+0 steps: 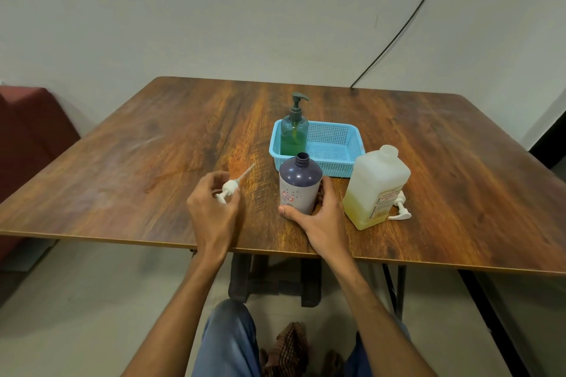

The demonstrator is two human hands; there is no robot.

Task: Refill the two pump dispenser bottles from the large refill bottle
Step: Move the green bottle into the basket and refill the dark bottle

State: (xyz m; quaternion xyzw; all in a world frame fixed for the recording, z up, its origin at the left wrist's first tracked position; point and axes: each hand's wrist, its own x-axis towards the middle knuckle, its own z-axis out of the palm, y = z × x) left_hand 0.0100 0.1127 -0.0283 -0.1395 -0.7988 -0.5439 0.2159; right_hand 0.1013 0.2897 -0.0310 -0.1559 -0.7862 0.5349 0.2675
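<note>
Refill bottle (376, 190) is seen in the head view standing upright at the near right of the table (137, 156). It is large and translucent, with yellow liquid in its lower part. Whether its top is capped cannot be told. A white pump (399, 210) is laid on the table just beside its right side, near the base.

A purple bottle (301, 180) is stood upright just left of the refill bottle, close to the near edge. Its neck is open and no pump is fitted. It is gripped low down by the right hand (321, 220): the thumb is pressed against the near side of the base and the fingers are curled round the right and far side.

A second white pump (229, 188) is held by the left hand (214, 211), left of the purple bottle. The fingers are curled round the pump head, and the thin tube is pointed away to the far right. Whether it touches the table cannot be told.

A green bottle (294, 131), with its dark pump fitted, is stood upright in the left end of a blue basket (337, 168). The basket is set just behind the purple bottle, near the table's middle.

A black cable (398, 30) is run down the wall to the far right edge. A red seat (27, 138) is seen at the left.
</note>
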